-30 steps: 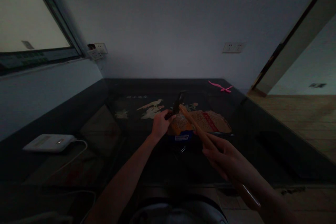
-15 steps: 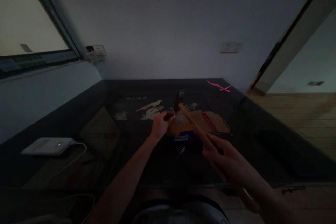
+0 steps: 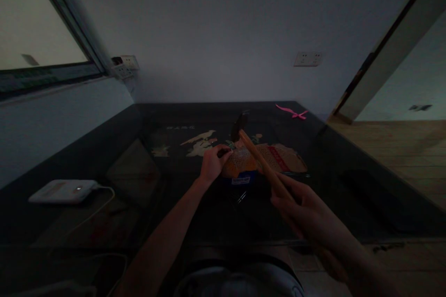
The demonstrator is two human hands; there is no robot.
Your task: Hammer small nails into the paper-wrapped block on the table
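Observation:
In the head view my right hand (image 3: 296, 199) is wrapped round the wooden handle of a hammer (image 3: 259, 160). The dark hammer head is over the far side of a clear bag of orange-brown contents (image 3: 240, 162) with a blue label band. My left hand (image 3: 214, 162) is closed at the bag's upper left; its fingertips pinch something too small and dark to make out. Just right of the bag, partly behind the handle, lies a tan patterned piece with a red stripe (image 3: 280, 158).
The dark glossy table (image 3: 216, 222) bears a white power bank (image 3: 62, 191) with a cable at the left. A pink ribbon (image 3: 294, 113) lies near the far right corner, and a dark flat object (image 3: 376, 199) at the right. Behind stands a wall with sockets (image 3: 308, 59).
The hammer head has moved slightly up and away from the bag. My left hand stays almost in the same place.

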